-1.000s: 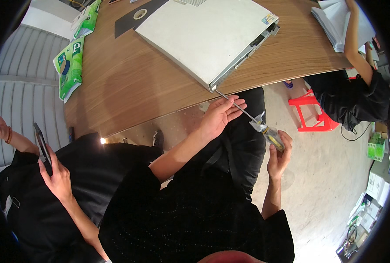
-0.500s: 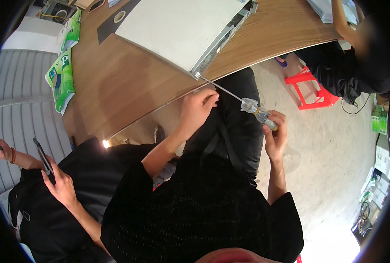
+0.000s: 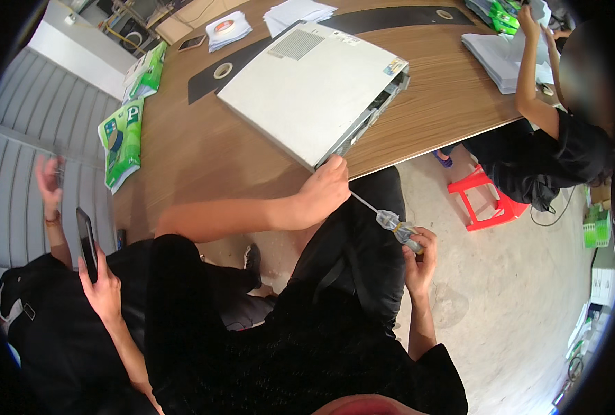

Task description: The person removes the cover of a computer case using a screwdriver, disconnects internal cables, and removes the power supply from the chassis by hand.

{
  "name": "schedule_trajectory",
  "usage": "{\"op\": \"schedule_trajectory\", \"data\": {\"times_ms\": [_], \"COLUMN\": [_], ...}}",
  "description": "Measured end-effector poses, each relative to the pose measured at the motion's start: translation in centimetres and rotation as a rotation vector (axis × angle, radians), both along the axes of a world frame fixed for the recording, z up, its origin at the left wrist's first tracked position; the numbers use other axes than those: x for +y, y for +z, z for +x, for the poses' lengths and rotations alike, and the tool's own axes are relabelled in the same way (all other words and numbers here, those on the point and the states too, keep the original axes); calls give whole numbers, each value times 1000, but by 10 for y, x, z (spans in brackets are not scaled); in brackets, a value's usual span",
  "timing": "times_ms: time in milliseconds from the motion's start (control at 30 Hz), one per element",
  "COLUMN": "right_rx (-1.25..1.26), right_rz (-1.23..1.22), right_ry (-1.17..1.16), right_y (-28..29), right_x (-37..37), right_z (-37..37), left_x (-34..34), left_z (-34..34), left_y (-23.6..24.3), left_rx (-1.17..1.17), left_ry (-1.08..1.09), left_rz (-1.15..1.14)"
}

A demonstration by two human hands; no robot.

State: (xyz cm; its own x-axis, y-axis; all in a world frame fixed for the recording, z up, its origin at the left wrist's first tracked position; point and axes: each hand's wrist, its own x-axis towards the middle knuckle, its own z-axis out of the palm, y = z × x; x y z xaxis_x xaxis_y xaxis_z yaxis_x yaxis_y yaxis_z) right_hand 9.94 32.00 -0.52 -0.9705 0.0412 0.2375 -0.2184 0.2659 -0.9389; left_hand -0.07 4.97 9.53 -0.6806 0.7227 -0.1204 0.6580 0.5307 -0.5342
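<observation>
A flat white computer case (image 3: 290,90) lies on the wooden table, one corner at the near edge. My right hand (image 3: 420,259) grips a screwdriver (image 3: 395,225) by its handle, which is wrapped in clear plastic with a yellow band. Its thin metal shaft runs up and left toward that corner. There, my left hand (image 3: 321,194) is closed, fingers bent together over the shaft's far end and against the case corner. Those fingers hide the screwdriver's tip and whatever they pinch.
Green packs (image 3: 122,142) line the table's left side. Tape rolls, papers and a phone (image 3: 192,43) lie toward the back. At left a person holds a phone (image 3: 86,242). Another person at right handles a paper stack (image 3: 491,59) beside a red stool (image 3: 484,204).
My left hand has moved up to the case corner and closed over the shaft's end. The view has tilted up, showing more table. The left neighbour's far hand has risen.
</observation>
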Motion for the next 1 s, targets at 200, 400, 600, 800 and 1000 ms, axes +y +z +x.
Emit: {"op": "schedule_trajectory", "data": {"times_ms": [200,400,600,800,1000], "right_rx": [79,9,-14,-43,-85], "right_rz": [29,47,-54,-144,-564], "right_ry": [10,85,-12,-20,-163], "right_y": [12,7,-6,-18,-21], "right_x": [5,3,7,2,15], "right_z": [-6,-7,4,2,-2], "left_x": [10,1,5,-5,7], "left_z": [-6,1,1,11,2], "left_y": [0,-6,-23,-18,-10], "left_rx": [45,85,200,188,262], "left_ry": [6,21,-29,-35,-17], "left_rz": [-113,-196,-203,-279,-88]}}
